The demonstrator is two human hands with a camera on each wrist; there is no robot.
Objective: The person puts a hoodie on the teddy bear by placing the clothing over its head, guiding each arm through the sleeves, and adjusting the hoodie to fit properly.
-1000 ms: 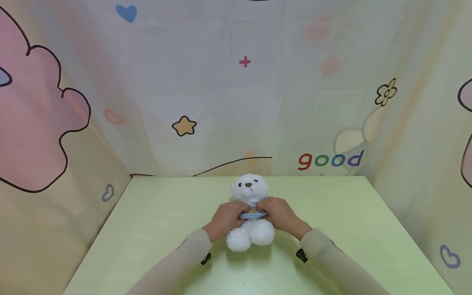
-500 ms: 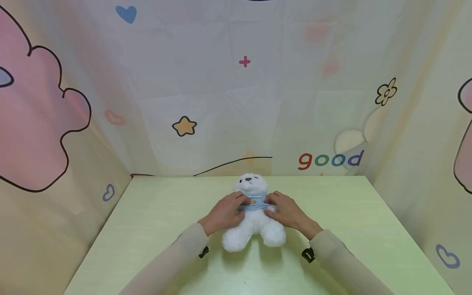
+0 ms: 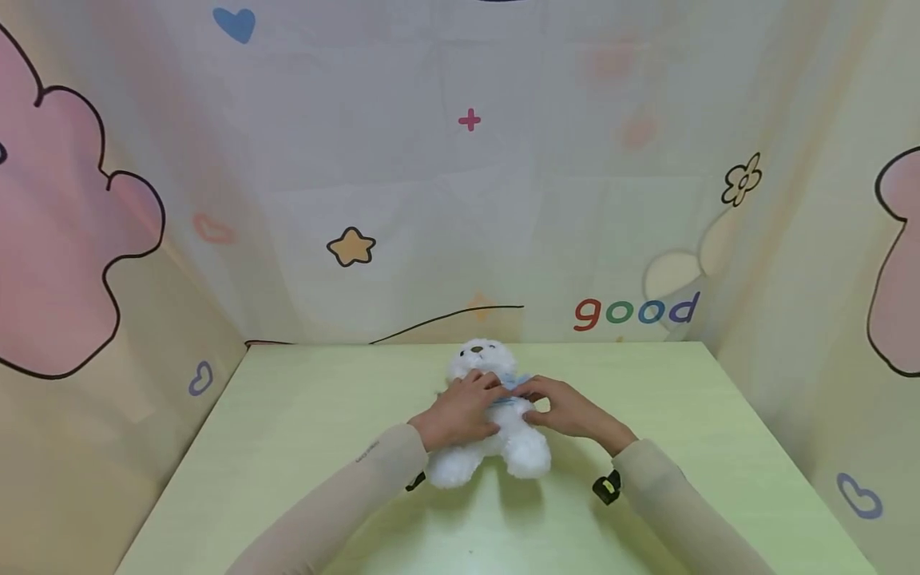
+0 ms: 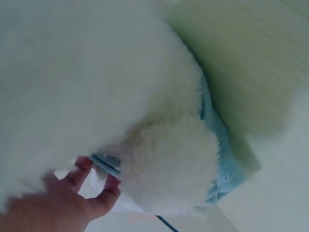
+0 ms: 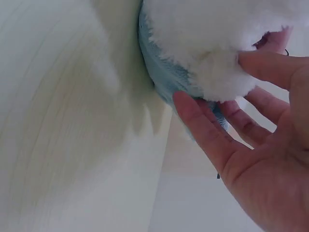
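A white plush bear (image 3: 528,451) in a blue knit shirt (image 3: 512,382) lies on its back on the table, its head toward the back wall. My left hand (image 3: 463,411) reaches across its body from the left. In the left wrist view, the thumb and fingers pinch a blue shirt edge (image 4: 107,163). My right hand (image 3: 568,407) is at the bear's other side. In the right wrist view, its fingers (image 5: 198,121) bend round the shirt (image 5: 166,72) and its thumb touches the fluffy paw (image 5: 224,79). The left hand hides part of the belly.
The pale green table (image 3: 309,431) stretches out on both sides of the bear. A printed curtain (image 3: 402,176) rises behind it, with further curtain on the left and right. Dark wrist devices (image 3: 607,487) show under the sleeves.
The left hand has moved rightward over the bear's chest. The right hand has shifted slightly right, and the blue shirt now bunches between both hands. Earlier, the bear's legs spread wider apart.
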